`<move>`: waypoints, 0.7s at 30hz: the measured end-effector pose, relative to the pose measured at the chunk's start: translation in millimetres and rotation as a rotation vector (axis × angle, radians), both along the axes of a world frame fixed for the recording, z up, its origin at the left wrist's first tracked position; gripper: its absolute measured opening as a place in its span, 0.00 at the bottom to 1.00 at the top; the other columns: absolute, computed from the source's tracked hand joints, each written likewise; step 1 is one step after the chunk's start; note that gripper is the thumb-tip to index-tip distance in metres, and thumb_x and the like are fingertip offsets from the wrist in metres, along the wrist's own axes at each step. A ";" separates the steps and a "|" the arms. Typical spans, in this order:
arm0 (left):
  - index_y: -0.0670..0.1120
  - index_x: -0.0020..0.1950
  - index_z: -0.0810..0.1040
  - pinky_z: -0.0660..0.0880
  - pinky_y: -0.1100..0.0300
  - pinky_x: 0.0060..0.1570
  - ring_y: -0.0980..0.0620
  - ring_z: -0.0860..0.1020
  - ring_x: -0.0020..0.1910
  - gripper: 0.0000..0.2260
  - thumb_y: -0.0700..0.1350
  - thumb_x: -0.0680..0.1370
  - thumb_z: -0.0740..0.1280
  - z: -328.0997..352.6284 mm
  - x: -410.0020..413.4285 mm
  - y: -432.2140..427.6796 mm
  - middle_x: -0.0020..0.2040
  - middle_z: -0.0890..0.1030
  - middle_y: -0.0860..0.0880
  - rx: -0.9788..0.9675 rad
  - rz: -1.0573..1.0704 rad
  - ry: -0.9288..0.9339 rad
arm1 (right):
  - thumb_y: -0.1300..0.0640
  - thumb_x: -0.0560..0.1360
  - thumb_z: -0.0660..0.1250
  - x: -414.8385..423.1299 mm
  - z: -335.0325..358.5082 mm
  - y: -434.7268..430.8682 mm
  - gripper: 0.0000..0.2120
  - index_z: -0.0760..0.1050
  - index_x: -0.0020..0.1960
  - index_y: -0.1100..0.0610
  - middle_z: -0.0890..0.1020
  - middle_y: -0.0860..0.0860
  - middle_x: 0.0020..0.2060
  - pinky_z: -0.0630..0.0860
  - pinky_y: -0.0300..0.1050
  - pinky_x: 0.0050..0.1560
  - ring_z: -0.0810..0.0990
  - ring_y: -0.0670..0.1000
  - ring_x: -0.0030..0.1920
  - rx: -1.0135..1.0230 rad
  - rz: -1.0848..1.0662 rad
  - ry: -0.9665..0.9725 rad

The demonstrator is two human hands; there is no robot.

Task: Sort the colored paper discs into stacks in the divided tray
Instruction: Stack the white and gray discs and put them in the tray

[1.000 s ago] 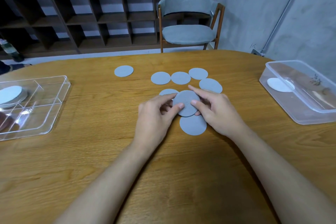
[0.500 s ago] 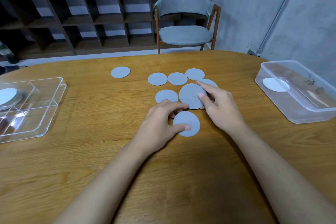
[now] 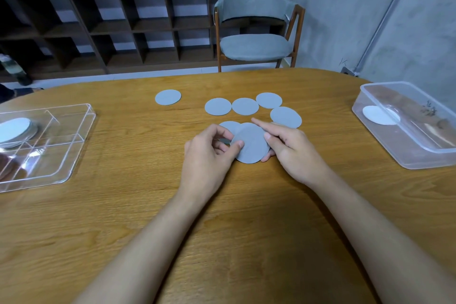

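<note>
- Grey stack (image 3: pixel 251 143) of paper rounds is held between both hands over the middle of the table (image 3: pixel 246 229).
- Left hand (image 3: pixel 209 153) pinches the stack's left edge, with the thumb on top and the fingers curled behind.
- Right hand (image 3: pixel 291 148) grasps the right edge, with the forefinger straight along the far rim and the other fingers tucked beneath.
- Change: half a second earlier a near disc lay flat under the left hand and the right hand alone carried the stack. That disc no longer lies there and has evidently joined the stack.
- Half-hidden disc (image 3: pixel 227 127) lies flat behind the stack's left side. Five loose discs (image 3: pixel 245 106) lie beyond it, one of them well apart to the left.
- Tray (image 3: pixel 74 150) stands well apart at the left edge, with a pale pile (image 3: pixel 14 129) in its far compartment. The grey stack has not yet reached it.
- Judgement: gathering is under way, and about six greys remain to collect before the transfer.
</note>
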State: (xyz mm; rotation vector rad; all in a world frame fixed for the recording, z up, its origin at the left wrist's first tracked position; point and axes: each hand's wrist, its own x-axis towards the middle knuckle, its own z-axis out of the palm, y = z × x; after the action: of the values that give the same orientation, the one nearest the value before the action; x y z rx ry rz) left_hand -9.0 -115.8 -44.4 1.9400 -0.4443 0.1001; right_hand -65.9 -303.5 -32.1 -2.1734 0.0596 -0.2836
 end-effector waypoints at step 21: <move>0.49 0.55 0.88 0.78 0.66 0.47 0.57 0.84 0.40 0.11 0.47 0.74 0.80 3.7 1.2 3.1 0.42 0.87 0.59 0.002 0.000 -0.164 | 0.58 0.82 0.66 -1.0 -1.3 1.3 0.23 0.71 0.76 0.51 0.83 0.48 0.54 0.75 0.30 0.56 0.81 0.44 0.55 -0.107 0.008 -0.052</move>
State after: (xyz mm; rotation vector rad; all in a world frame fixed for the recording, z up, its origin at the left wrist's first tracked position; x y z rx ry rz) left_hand -7.8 -112.7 -40.7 1.9417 -0.5527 0.2601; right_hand -66.9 -302.2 -33.4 -2.2706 0.0063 -0.3459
